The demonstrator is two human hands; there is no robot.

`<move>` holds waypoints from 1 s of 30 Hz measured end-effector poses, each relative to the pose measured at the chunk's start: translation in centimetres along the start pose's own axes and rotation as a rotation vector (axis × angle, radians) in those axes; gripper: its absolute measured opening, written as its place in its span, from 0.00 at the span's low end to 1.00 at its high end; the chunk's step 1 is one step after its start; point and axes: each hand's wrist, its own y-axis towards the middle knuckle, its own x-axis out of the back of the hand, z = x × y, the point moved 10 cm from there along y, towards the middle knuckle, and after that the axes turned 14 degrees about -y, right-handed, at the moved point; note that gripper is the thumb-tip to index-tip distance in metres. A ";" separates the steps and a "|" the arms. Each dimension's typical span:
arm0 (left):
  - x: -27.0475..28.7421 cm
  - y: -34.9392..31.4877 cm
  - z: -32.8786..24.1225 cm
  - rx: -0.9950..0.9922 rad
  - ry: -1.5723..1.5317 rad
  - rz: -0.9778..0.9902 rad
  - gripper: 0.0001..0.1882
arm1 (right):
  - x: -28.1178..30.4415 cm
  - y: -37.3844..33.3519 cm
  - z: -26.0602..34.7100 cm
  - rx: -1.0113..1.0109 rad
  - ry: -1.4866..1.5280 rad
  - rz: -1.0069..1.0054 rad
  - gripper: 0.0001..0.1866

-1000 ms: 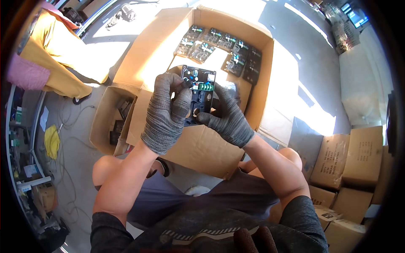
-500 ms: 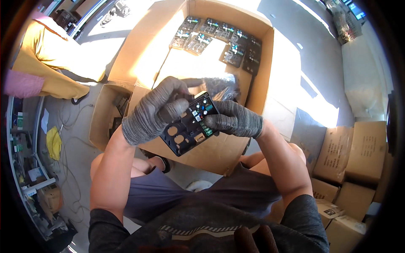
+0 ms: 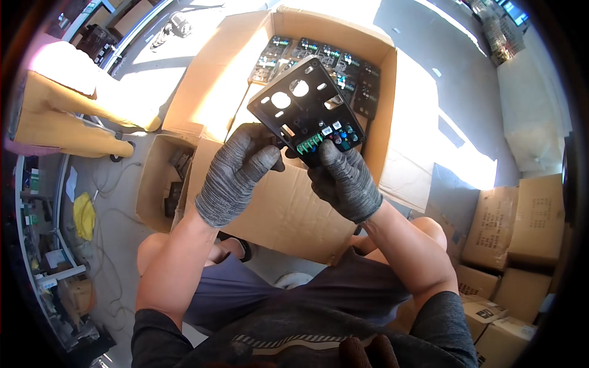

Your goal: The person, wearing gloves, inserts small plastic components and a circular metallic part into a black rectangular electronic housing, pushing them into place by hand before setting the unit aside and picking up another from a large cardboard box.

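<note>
A black plastic housing with round and slotted cut-outs is held up, tilted, over the carton. Along its lower edge sits a small circuit board with a green terminal block and white connectors. My right hand, in a grey knit glove, grips this board edge, thumb on the front and fingers behind. My left hand, gloved alike, is closed beside the housing's lower left corner. Its thumb and fingers come together around something dark that I cannot make out.
The large open carton holds several similar black housings. A smaller carton with dark parts stands left of it. Stacked closed boxes are at right. A person in yellow trousers is at far left, near a yellow cloth.
The housing has been raised away from me and turned, so its board end now points toward me. My right hand has turned upward with it; my left hand has moved slightly nearer me.
</note>
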 end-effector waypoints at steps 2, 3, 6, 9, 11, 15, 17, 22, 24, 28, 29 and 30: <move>-0.1 0.0 0.1 0.013 -0.045 0.023 0.16 | 0.4 0.2 0.6 0.063 -0.149 0.022 0.26; -0.2 -0.1 0.1 0.021 -0.066 0.042 0.16 | 0.6 0.2 0.8 0.095 -0.225 0.033 0.26; -0.2 -0.2 0.5 0.056 -0.136 0.033 0.17 | -0.3 -0.4 1.4 0.034 -0.309 0.045 0.25; 0.2 -0.3 0.9 0.060 -0.145 0.002 0.17 | -0.5 -0.6 0.5 -0.025 -0.280 0.050 0.25; 0.1 -0.3 0.8 0.038 -0.105 -0.004 0.17 | -0.4 -0.4 0.7 0.060 -0.341 0.048 0.24; 0.1 -1.0 0.4 -0.051 0.157 -0.176 0.18 | 0.0 -0.6 -1.0 -0.007 -0.289 -0.039 0.23; -0.1 -1.5 1.0 -0.059 0.209 -0.223 0.18 | 0.5 -0.8 -2.9 -0.118 -0.287 -0.089 0.23; 0.0 -2.4 1.9 -0.221 0.370 -0.213 0.23 | -1.3 -1.9 -4.0 -0.289 -0.185 -0.043 0.24; 0.6 -1.8 3.0 -0.087 0.171 -0.202 0.26 | -1.5 -2.0 -4.3 -0.287 -0.191 -0.012 0.24; 0.3 -0.9 2.9 0.030 0.057 -0.111 0.26 | -1.1 -1.4 -4.8 -0.149 -0.147 0.036 0.23; 0.7 -1.0 3.4 0.073 0.018 -0.103 0.25 | -1.1 -1.0 -4.5 -0.076 -0.132 0.059 0.22; 0.9 -1.1 3.9 0.115 -0.023 -0.096 0.24 | -0.6 -1.1 -4.2 -0.076 -0.132 0.059 0.22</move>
